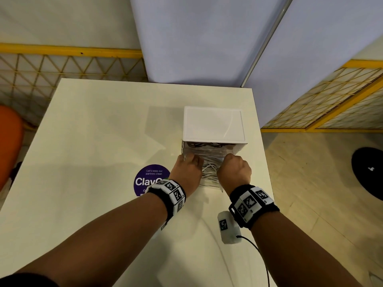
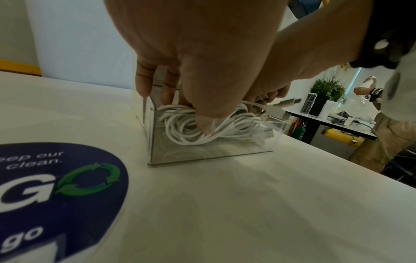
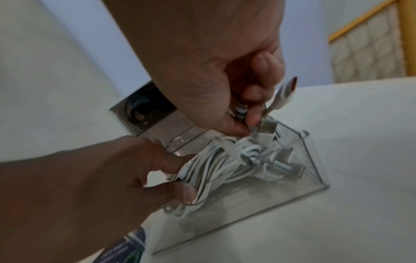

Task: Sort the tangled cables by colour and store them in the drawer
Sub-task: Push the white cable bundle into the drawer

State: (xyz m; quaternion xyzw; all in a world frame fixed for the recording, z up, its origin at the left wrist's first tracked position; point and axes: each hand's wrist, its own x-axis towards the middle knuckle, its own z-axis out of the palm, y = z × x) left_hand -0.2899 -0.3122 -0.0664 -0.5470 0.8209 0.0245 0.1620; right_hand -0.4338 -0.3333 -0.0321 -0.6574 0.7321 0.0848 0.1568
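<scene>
A white-topped drawer unit [image 1: 213, 123] stands on the table's right side. Its upper clear drawer is closed and holds black cables [image 1: 199, 144] [image 3: 139, 110]. The lower clear drawer [image 1: 211, 187] [image 2: 202, 157] [image 3: 311, 160] is pulled out and holds a bundle of white cables [image 1: 209, 170] [image 2: 225, 129] [image 3: 216, 163]. My left hand [image 1: 189, 162] [image 2: 189, 108] [image 3: 180, 178] reaches into the drawer's left side and grips the bundle, thumb on top. Over the drawer's right side, my right hand [image 1: 230, 160] [image 3: 249, 127] pinches a white USB plug [image 3: 266, 127] [image 2: 273, 111] on one cable end.
A round purple sticker [image 1: 151, 179] [image 2: 56, 186] lies on the white table [image 1: 93, 141], left of the drawer. A white tagged device [image 1: 228, 226] with a black wire sits near the front right. The table's right edge runs close beside the unit. Partition panels [image 1: 196, 38] stand behind.
</scene>
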